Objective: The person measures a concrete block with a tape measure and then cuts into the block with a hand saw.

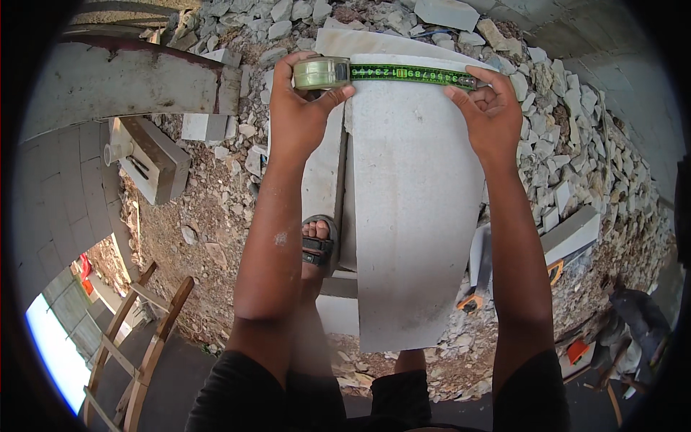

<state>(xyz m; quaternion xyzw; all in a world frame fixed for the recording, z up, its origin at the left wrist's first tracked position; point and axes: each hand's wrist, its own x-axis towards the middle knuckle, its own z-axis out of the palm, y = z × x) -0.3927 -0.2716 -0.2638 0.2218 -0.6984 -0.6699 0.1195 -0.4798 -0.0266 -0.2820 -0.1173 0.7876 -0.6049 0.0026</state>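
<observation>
A tape measure [321, 73] with a pale, see-through case is gripped in my left hand [306, 101], at the far left corner of a light grey block [417, 201]. Its green blade [403, 73] runs to the right across the block's far end. My right hand [493, 104] pinches the blade's metal end between thumb and forefinger, by the block's far right corner. The block lies lengthwise in front of me, its near end toward my body. Along its left side is another pale slab [322, 169], with my sandalled foot [317, 237] on it.
Broken block rubble [568, 122] covers the ground at the far side and right. Two handsaws with orange handles, one handle [471, 303] near the block, lie right. A wooden ladder [137, 345] stands lower left. A block with a white cup [117, 151] sits left.
</observation>
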